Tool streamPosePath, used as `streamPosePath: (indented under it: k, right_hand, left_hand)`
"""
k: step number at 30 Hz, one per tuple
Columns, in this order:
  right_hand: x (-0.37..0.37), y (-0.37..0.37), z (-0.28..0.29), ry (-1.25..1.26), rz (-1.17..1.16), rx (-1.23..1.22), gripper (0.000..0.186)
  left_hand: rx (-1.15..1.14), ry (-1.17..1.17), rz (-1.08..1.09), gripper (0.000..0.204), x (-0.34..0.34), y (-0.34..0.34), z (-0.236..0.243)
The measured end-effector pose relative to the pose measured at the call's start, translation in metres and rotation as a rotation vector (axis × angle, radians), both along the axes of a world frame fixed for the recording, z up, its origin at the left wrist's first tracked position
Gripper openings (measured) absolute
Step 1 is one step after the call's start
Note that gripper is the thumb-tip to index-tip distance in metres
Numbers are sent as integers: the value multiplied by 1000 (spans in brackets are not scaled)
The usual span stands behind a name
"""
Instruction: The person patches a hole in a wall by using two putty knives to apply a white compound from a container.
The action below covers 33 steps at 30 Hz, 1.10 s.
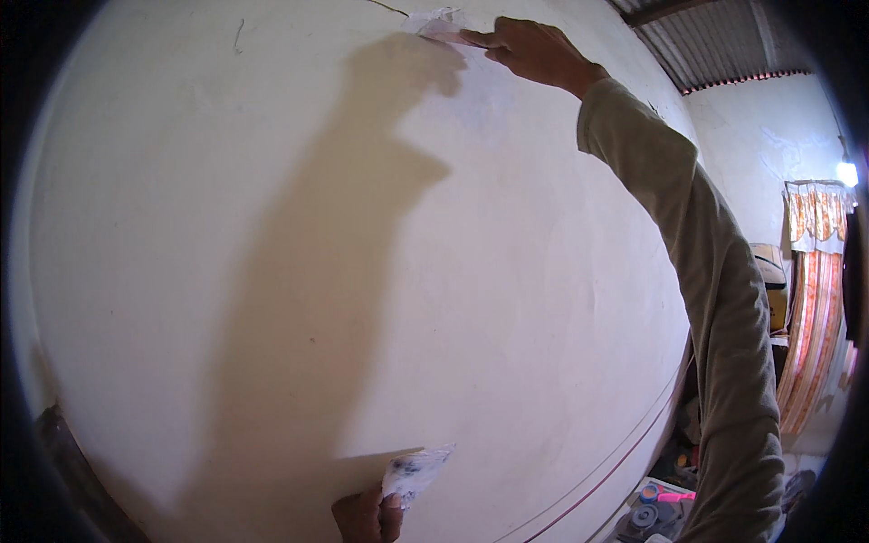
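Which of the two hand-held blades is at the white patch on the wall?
The upper blade in the right hand is the one at the white patch; the lower blade, in the left hand, is near the bottom edge.

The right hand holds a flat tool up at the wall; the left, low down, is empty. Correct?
No: the left hand isn't empty; the head view shows it holding a white-smeared flat piece. The right hand does hold a flat tool up at the wall.

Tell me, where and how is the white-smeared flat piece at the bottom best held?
Probably at its lower-left end, from below, as the left hand does: the flat piece slants up to the right, and its upper part is smeared white.
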State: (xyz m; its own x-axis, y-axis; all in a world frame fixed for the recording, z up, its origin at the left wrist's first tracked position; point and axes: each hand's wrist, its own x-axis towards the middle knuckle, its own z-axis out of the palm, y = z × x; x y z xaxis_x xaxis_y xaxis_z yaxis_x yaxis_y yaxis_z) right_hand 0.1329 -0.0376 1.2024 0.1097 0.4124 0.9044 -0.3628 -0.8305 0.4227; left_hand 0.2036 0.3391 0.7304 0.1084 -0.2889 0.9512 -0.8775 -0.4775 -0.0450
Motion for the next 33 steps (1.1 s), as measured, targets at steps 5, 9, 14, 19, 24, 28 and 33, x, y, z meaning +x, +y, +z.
streamPosePath:
  k: [5, 9, 14, 19, 24, 28, 33]
  right_hand:
    - [1, -42, -12, 50, -37, 34, 41]
    - [-12, -47, -40, 63, -68, 26, 40]
    - [-39, -14, -35, 86, 40, 240, 36]
    - [-29, 21, -21, 160, 131, 232, 35]
    - [-17, 4, -50, 130, 29, 181, 31]
    - [-21, -1, -98, 202, 161, 159, 30]
    - [-36, -6, -114, 267, 253, 176, 36]
  left_hand:
    - [9, 24, 10, 29, -2, -2, 2]
    - [-19, -82, -4, 29, 0, -3, 7]
    - [-60, 6, -62, 29, 4, -3, -2]
    - [60, 40, 37, 29, 2, 5, 0]
    - [19, 169, -4, 35, 4, -1, 5]
    - [-33, 364, -19, 30, -11, -2, 11]
    - [-40, 320, -18, 26, -1, -4, 5]
